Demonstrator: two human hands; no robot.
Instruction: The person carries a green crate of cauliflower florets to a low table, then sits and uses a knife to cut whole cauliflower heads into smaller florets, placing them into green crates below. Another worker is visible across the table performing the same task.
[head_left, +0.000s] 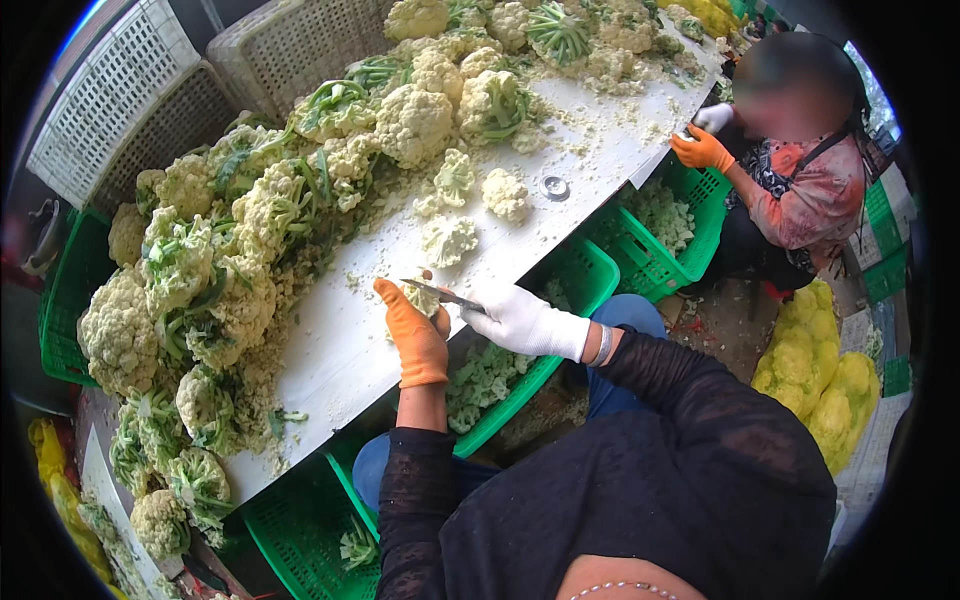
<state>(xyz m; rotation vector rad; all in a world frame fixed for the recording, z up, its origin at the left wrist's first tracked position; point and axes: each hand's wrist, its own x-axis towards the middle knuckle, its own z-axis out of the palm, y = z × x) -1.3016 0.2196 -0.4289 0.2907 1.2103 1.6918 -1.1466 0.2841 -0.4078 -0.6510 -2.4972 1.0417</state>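
My left hand (417, 337), in an orange glove, holds a small cauliflower piece (421, 297) over the edge of the white table (341, 330). My right hand (517, 319), in a white knitted glove, grips a knife whose blade (442, 295) lies across that piece. Just beyond my hands, several cut cauliflower florets (448, 240) rest on the tabletop. A long heap of cauliflower heads (274, 214) with green leaves and stalks runs along the far side. Below my hands, a green plastic crate (551, 360) holds cut florets (484, 382).
Another green crate (300, 525) stands at the lower left, with a leafy piece inside. A co-worker (806, 187) sits at the right beside a crate of florets (660, 217). Yellow net bags (802, 367) lie on the floor. A round metal object (555, 188) sits on the table.
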